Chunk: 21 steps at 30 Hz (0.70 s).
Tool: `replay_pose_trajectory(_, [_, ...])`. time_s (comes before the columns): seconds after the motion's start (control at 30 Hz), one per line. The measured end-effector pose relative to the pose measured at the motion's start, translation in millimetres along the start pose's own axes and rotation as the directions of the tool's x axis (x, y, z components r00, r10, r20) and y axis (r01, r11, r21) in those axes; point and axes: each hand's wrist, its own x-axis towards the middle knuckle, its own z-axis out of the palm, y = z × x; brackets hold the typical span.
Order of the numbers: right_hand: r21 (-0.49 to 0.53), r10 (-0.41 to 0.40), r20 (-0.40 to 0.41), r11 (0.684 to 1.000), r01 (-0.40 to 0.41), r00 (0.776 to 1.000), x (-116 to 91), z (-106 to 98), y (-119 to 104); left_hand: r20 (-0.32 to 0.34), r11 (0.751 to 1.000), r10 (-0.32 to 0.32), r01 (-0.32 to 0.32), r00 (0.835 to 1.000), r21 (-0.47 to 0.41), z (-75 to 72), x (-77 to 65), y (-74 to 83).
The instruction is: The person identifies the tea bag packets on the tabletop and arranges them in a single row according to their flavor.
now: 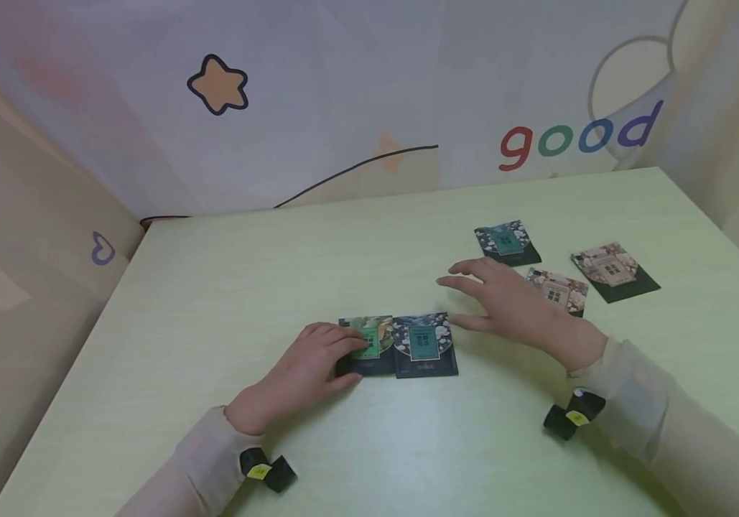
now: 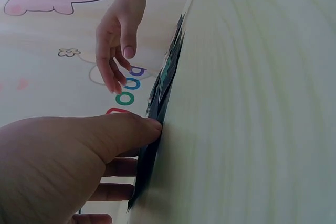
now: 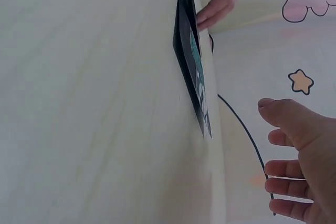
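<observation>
Two flat sachets lie side by side on the table, edges meeting: a green-labelled sachet (image 1: 382,359) and a teal-labelled sachet (image 1: 425,352) with a floral print. Across the left part of the green one rests my left hand (image 1: 307,366), fingers on its face and thumb at its near edge. In the left wrist view the thumb (image 2: 142,129) touches the dark rim. My right hand (image 1: 511,305) is raised beyond the teal sachet's right side, fingers spread and holding nothing. The right wrist view shows its fingers (image 3: 286,169) apart from the sachets.
Another teal-labelled sachet (image 1: 508,243) lies behind the right hand. Two pink-labelled sachets lie to the right, one (image 1: 615,271) fully visible, the other (image 1: 559,291) partly covered by the right hand. A printed curtain (image 1: 356,86) hangs behind the pale table (image 1: 246,266).
</observation>
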Motion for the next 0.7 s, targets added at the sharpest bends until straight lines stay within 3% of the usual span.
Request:
replay_pose_trajectory(0.2, [-0.010, 0.081, 0.037, 0.997, -0.080, 0.996, 3.1, -1.8, 22.9, 0.004, 1.000, -0.003, 0.003, 1.000, -0.002, -0.4, -0.6, 0.7])
replay_pose_trajectory(0.7, [-0.018, 0.195, 0.107, 0.981, -0.195, 0.975, 1.1, -4.2, 64.0, 0.010, 1.000, -0.006, 0.006, 1.000, 0.005, 0.5, -0.3, 0.6])
